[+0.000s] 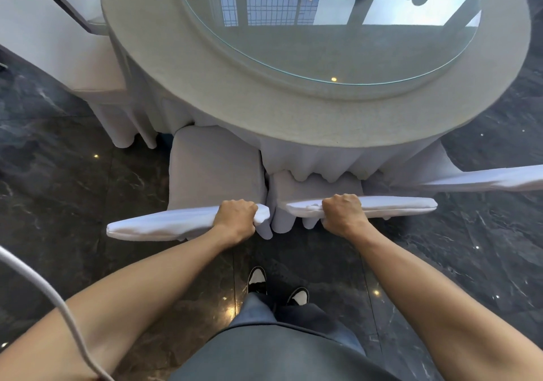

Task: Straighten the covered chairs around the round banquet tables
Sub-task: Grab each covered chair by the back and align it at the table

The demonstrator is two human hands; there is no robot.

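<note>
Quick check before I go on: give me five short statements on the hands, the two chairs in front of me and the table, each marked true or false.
1. The left hand grips the top of the left chair. True.
2. The right hand hangs free. False: it grips the top of the right chair.
3. The two chairs stand side by side at the table. True.
4. The table carries a glass disc. True.
5. The left chair's seat is tucked further under the tablecloth than the right one's. False: the left seat shows mostly bare; the cloth's hem hangs over the right seat.
</note>
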